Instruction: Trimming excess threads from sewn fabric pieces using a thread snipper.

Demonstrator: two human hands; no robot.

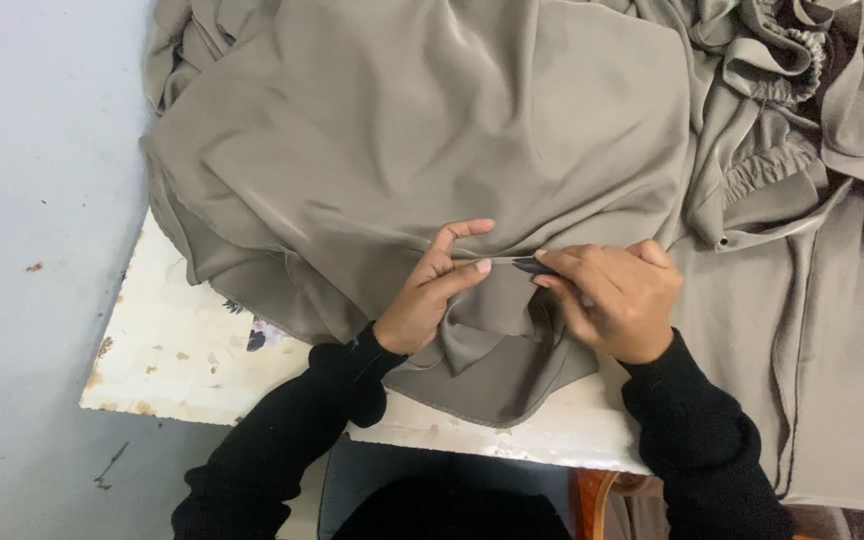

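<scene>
Fabric point(432, 130) lies heaped on the worn table point(182, 350), its fold pinched by the left hand point(432, 290) while the right hand point(612, 300) nips a small dark tool point(530, 266); keeping that fold taut seems wise.

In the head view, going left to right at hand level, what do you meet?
Grey floor → worn white table → left hand pinching taupe fabric → small dark tool → right hand → gathered elastic cuff.
</scene>
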